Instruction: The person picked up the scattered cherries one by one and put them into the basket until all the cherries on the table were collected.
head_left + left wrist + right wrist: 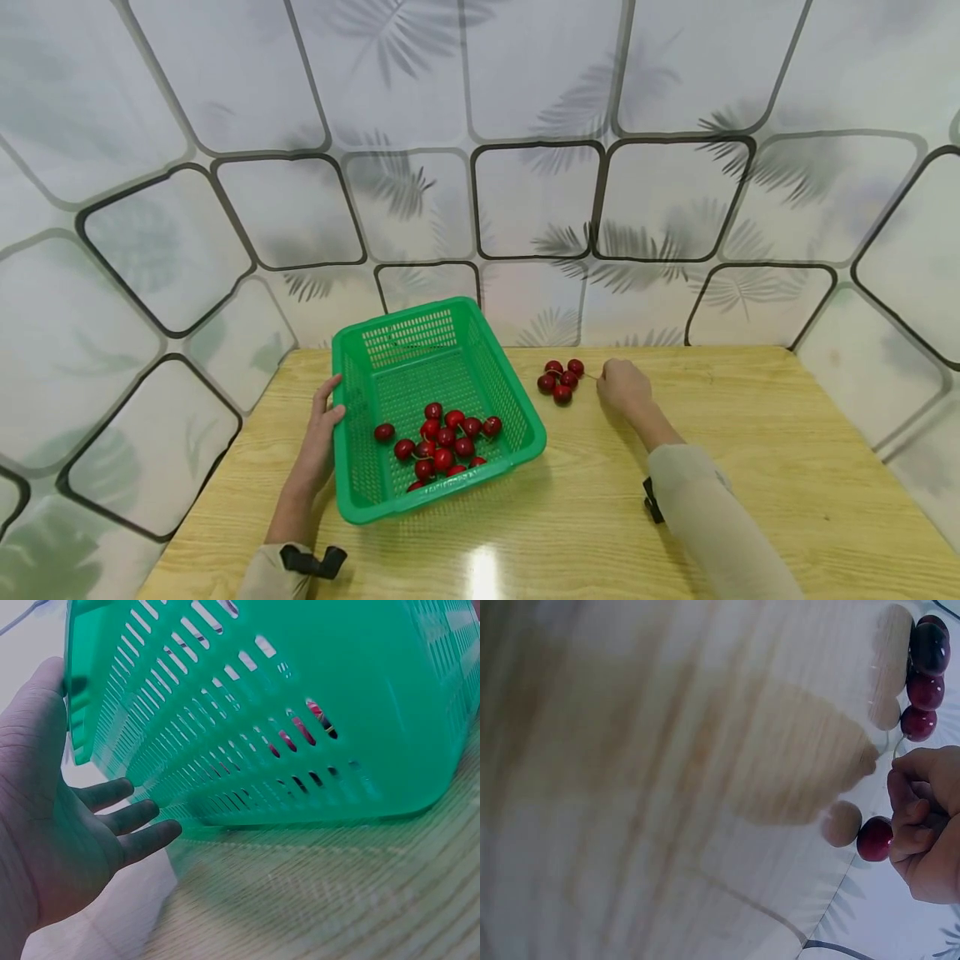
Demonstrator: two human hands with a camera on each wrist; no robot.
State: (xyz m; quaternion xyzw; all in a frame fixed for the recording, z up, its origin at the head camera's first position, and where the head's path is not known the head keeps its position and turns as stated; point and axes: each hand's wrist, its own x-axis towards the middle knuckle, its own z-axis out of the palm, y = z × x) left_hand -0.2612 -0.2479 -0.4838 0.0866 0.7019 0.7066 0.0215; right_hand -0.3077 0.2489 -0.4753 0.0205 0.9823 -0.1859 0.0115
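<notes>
A green plastic basket (431, 357) stands on the table, its dark red cherries (443, 460) gathered towards the near side. My left hand (322, 429) touches its left rim. In the left wrist view, the thumb (46, 679) rests against the rim, while three fingers (135, 817) reach out straight beside the slotted wall. Right of the basket lies a small cluster of cherries (562, 394). My right hand (625, 387) pinches a thin stem (898, 745), which leads to a cherry (919, 723) in the right wrist view. Another cherry (874, 839) shows beside the curled fingers.
The light wood table (600, 533) has a glossy top that reflects the basket and the right hand. Behind it and at both sides hangs a pale covering (536, 200) with a stone-and-leaf pattern. Each wrist wears a black strap (311, 562).
</notes>
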